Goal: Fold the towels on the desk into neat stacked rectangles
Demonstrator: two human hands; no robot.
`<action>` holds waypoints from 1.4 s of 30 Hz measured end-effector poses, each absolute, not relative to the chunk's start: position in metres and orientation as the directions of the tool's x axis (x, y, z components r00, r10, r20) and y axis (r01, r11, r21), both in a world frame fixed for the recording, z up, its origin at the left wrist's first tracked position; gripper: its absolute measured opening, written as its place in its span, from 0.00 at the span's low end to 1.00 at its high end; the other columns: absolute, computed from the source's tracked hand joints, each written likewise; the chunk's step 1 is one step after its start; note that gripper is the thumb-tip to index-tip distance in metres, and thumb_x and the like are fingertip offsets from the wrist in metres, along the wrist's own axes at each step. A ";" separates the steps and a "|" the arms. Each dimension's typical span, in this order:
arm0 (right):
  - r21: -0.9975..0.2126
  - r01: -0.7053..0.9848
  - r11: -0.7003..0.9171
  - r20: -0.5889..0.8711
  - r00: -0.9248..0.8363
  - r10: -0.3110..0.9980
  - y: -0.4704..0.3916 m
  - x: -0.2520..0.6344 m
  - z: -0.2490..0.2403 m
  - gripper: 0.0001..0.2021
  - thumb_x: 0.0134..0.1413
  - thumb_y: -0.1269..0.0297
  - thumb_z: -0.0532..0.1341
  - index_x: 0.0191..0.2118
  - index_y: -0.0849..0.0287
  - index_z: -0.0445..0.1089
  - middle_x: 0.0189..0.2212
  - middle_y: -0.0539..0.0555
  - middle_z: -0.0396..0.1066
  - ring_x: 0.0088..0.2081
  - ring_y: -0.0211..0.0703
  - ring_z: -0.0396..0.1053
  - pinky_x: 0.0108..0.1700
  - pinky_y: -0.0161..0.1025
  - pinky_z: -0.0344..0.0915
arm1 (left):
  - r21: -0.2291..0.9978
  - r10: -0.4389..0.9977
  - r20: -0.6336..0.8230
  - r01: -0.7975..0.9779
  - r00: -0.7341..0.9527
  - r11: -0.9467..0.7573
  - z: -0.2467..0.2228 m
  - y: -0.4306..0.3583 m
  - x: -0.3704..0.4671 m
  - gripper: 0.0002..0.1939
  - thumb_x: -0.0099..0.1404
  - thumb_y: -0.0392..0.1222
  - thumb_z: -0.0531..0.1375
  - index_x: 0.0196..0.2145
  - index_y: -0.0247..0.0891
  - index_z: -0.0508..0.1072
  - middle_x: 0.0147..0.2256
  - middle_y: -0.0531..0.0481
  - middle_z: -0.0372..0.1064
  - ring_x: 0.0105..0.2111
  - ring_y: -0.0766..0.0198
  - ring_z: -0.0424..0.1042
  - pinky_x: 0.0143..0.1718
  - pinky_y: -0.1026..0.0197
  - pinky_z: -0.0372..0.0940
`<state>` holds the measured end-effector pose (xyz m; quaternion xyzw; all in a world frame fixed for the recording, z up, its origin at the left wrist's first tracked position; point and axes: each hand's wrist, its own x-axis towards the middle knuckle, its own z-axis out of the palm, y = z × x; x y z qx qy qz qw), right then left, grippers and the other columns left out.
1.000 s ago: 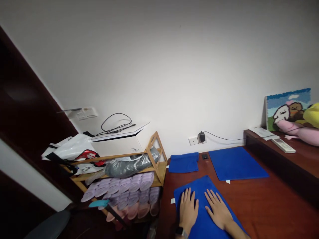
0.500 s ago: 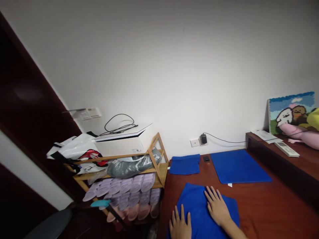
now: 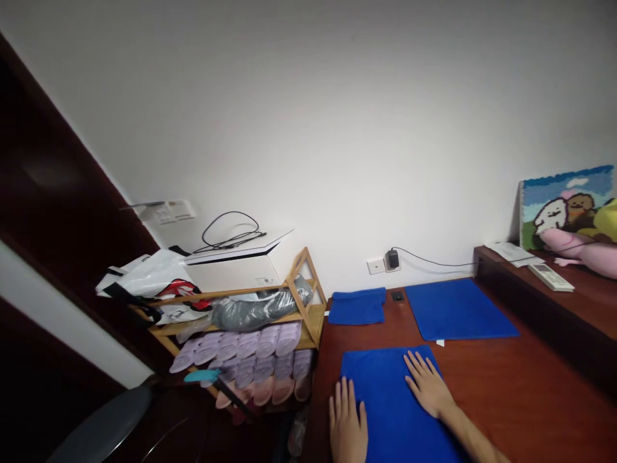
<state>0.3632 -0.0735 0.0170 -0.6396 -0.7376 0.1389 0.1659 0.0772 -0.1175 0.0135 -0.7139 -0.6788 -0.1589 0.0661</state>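
A blue cloth (image 3: 385, 399) lies spread on the brown table (image 3: 506, 392), its lower part cut off by the frame. My left hand (image 3: 348, 421) rests flat near its left edge, fingers stretched forward. On the upper right part of the same cloth, my right hand (image 3: 429, 386) lies palm down with its fingers spread. Behind it are a flat blue cloth (image 3: 460, 310) with a white tag at its front edge, and a smaller blue cloth (image 3: 357, 307) that looks folded, at the table's back left.
Left of the table stands a wooden rack (image 3: 315, 325) with slippers (image 3: 248, 344), a white box (image 3: 234, 273) and bags. A raised shelf (image 3: 590, 305) at the right holds a remote (image 3: 550, 278), paper, a pink plush (image 3: 585, 251) and a picture. A charger (image 3: 393, 259) is plugged into the wall.
The front cloth now lies flatter, with a straighter back edge. My left hand has moved slightly forward, and my right hand slightly to the right. The view has tilted down a little.
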 end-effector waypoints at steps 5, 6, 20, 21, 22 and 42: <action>-0.329 0.943 -0.057 0.050 0.077 0.996 -0.073 0.367 0.010 0.34 0.71 0.50 0.41 0.75 0.63 0.49 0.75 0.57 0.46 0.76 0.52 0.38 0.75 0.57 0.34 | 0.138 0.921 0.209 0.923 0.328 -0.360 0.047 -0.066 0.109 0.28 0.77 0.47 0.48 0.72 0.51 0.57 0.73 0.51 0.50 0.73 0.53 0.50 0.72 0.43 0.51; -0.312 0.947 -0.076 0.030 0.090 0.996 -0.072 0.368 0.010 0.35 0.71 0.50 0.41 0.75 0.63 0.48 0.75 0.57 0.45 0.76 0.51 0.38 0.75 0.57 0.33 | 0.146 0.930 0.166 0.924 0.328 -0.352 0.047 -0.057 0.111 0.28 0.77 0.49 0.49 0.72 0.51 0.58 0.73 0.51 0.50 0.72 0.52 0.50 0.72 0.42 0.51; -0.294 0.955 -0.047 -0.044 0.036 0.998 -0.052 0.377 0.020 0.38 0.70 0.45 0.39 0.76 0.65 0.43 0.76 0.55 0.41 0.76 0.47 0.35 0.75 0.51 0.32 | 0.153 0.979 0.125 0.971 0.164 -0.182 0.031 -0.044 0.084 0.35 0.74 0.65 0.49 0.73 0.51 0.55 0.74 0.46 0.46 0.73 0.46 0.47 0.71 0.40 0.50; -0.293 0.955 -0.052 -0.047 0.040 0.998 -0.051 0.377 0.020 0.38 0.70 0.45 0.39 0.76 0.65 0.43 0.76 0.55 0.41 0.76 0.48 0.36 0.75 0.51 0.34 | 0.155 0.979 0.121 0.971 0.166 -0.184 0.031 -0.044 0.082 0.35 0.74 0.65 0.48 0.73 0.50 0.54 0.74 0.45 0.45 0.73 0.46 0.46 0.71 0.40 0.50; -0.292 0.955 -0.056 -0.049 0.044 0.998 -0.050 0.377 0.021 0.38 0.69 0.46 0.40 0.76 0.65 0.44 0.76 0.55 0.42 0.76 0.48 0.37 0.75 0.51 0.35 | 0.153 0.979 0.116 0.971 0.168 -0.185 0.032 -0.043 0.081 0.35 0.75 0.65 0.48 0.73 0.50 0.54 0.74 0.45 0.45 0.73 0.46 0.46 0.71 0.39 0.50; -0.260 0.964 -0.064 -0.070 0.047 0.996 -0.046 0.383 0.021 0.37 0.70 0.48 0.35 0.76 0.64 0.40 0.76 0.51 0.39 0.76 0.46 0.34 0.76 0.49 0.33 | 0.174 0.973 0.125 0.961 0.196 -0.216 0.023 -0.018 0.096 0.35 0.75 0.64 0.46 0.73 0.48 0.55 0.74 0.46 0.45 0.74 0.47 0.45 0.72 0.39 0.48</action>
